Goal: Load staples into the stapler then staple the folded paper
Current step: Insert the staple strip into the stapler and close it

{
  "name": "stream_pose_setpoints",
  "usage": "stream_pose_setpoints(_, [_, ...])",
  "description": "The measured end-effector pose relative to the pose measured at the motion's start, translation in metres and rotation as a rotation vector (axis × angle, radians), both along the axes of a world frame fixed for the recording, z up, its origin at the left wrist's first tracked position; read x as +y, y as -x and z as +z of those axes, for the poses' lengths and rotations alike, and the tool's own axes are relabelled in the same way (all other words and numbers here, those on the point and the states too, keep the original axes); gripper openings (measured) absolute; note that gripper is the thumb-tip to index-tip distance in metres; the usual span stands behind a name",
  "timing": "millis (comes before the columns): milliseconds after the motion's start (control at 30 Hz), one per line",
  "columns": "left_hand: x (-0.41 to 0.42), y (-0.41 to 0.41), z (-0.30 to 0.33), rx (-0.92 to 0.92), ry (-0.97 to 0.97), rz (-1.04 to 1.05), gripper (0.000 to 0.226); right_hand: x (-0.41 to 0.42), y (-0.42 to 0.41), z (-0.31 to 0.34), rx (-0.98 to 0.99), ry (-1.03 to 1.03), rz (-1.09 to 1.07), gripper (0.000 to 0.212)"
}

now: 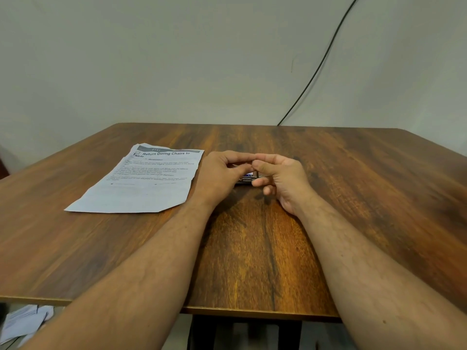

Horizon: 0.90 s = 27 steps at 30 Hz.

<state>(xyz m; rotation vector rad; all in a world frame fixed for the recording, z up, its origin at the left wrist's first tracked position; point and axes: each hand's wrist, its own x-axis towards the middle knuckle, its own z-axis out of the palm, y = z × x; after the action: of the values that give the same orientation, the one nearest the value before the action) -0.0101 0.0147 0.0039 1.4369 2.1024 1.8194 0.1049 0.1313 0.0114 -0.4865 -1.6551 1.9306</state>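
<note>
— While my 2 hands meet over the middle of the table (pixel 252 248), what do the fingers hold?

— My left hand (pixel 222 173) and right hand (pixel 280 176) are curled inward with fingertips touching, both closed around a small dark object (pixel 246 178) with a blue and silver patch, which sits low between them, at or just above the wood. It is mostly hidden; I cannot tell whether it is the stapler or a staple box. The right thumb and forefinger are pinched together at its top, while the lower right fingers curl loosely beneath.

— And the paper?

— 1 printed sheet of paper (pixel 141 183) lies flat on the table just left of my left hand, its near right corner beside that wrist. Its heading reads "Return Dining Chairs to Table". It looks creased, and its far edge is uneven.

— Beyond that?

— Both bare forearms stretch in from the near edge. A black cable (pixel 318 66) runs down the pale wall (pixel 177 59) behind the table. More papers (pixel 22 322) lie on the floor at lower left.
</note>
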Motion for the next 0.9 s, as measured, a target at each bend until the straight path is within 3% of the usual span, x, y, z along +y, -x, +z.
stream_pose_setpoints(467, [-0.0004, 0.0007, 0.0008, -0.147, -0.048, -0.011, 0.010, -0.0020, -0.0011, 0.0033, 0.062, -0.036, -0.026, 0.014])
stream_pose_setpoints(600, [0.0007, 0.0031, 0.0010, -0.256, -0.090, -0.040, 0.010, -0.0002, -0.0002, 0.0008, 0.063, -0.150, -0.018, 0.016])
stream_pose_setpoints(900, [-0.0004, 0.0048, 0.0007, -0.300, -0.060, -0.067, 0.010, 0.0007, 0.0015, -0.0016, 0.023, -0.297, -0.105, 0.013])
